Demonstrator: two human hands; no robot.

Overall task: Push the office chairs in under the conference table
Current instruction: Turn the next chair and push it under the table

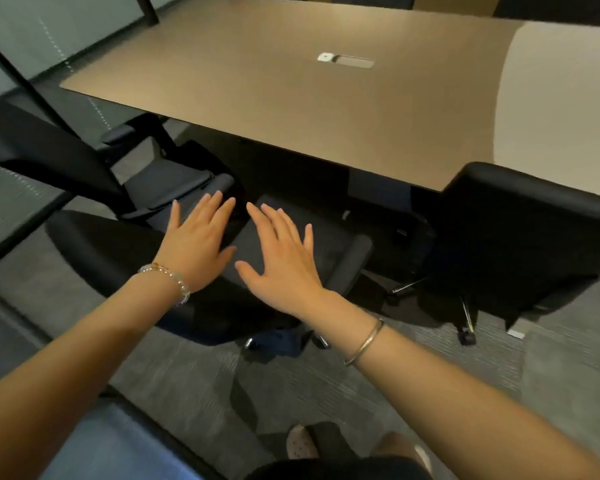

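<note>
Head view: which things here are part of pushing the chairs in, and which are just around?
Job:
- middle chair, under both open hands (left hand, right hand)
- left chair
- right chair
- table

Just around:
- white puck by the table's cable slot
- glass wall

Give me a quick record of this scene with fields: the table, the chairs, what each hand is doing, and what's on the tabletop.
table: brown conference table, top mostly bare
tabletop item: small white object beside a cable slot
middle chair: backrest nearest the person, seat facing the table
left chair: angled, not tucked in
right chair: backrest close to the table edge
left hand: open, fingers spread over the middle chair
right hand: open, fingers spread, alongside
</note>
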